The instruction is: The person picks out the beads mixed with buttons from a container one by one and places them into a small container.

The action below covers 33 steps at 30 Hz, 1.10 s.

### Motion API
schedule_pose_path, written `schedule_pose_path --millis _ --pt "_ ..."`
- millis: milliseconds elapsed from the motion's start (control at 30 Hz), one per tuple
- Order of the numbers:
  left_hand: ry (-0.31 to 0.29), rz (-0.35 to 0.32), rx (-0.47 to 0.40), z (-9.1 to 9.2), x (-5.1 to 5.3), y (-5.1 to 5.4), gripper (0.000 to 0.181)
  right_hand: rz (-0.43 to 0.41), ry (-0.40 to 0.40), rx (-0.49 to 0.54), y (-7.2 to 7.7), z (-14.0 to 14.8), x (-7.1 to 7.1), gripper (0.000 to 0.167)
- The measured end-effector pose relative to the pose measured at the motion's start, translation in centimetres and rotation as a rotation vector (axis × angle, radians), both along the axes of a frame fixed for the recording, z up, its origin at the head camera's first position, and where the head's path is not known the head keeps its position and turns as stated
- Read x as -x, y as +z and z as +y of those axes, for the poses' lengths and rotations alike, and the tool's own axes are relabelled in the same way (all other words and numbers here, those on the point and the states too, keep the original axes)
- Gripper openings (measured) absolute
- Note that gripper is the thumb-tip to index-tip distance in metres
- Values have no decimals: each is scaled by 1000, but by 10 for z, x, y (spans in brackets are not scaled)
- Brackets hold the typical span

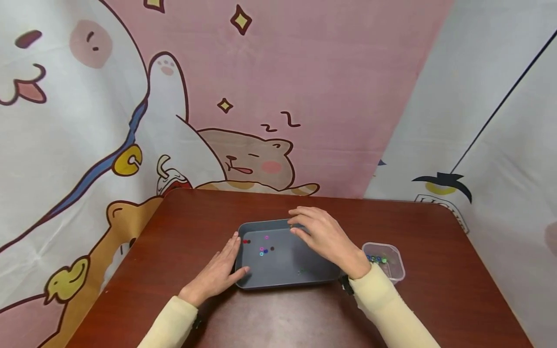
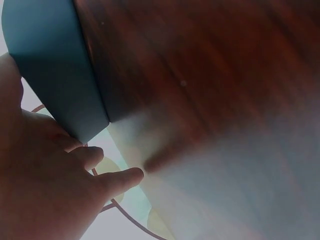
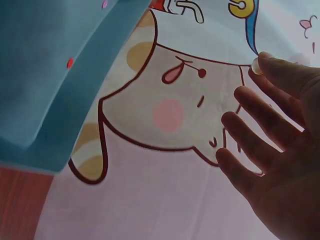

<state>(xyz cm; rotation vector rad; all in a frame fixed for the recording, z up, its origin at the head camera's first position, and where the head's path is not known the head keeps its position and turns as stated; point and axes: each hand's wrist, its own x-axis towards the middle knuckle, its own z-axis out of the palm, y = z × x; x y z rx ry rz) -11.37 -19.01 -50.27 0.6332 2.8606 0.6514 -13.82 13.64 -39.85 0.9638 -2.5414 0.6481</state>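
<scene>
A grey tray (image 1: 285, 281) lies on the table with several small beads scattered in its left part, among them a red bead (image 1: 245, 241), a blue bead (image 1: 266, 251) and a pink ring-shaped bead (image 1: 267, 237). Against the tray's left side rests my left hand (image 1: 217, 274), fingers fairly straight, thumb over the near-left rim. My right hand (image 1: 324, 237) is above the tray's far right part. Its thumb and index finger meet around a small pale bead (image 3: 256, 66), mostly hidden by the fingertips; the other fingers are spread.
To the right of the tray stands a clear plastic box (image 1: 393, 266) with several blue and green beads inside. Greenish beads (image 1: 300, 272) lie near the tray's front. A cartoon-printed cloth (image 1: 339, 96) hangs behind the brown table (image 1: 296, 314).
</scene>
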Motion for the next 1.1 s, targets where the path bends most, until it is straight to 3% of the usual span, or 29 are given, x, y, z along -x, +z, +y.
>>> schedule_pose_path --millis 200,667,1100 --pt "1 5 5 0 0 -1 94 41 -44 20 2 23 -11 22" --pt "0 1 4 1 0 1 93 30 -136 101 3 77 -33 28" --pt "6 -12 -1 2 0 0 92 44 -231 103 -10 125 -53 34"
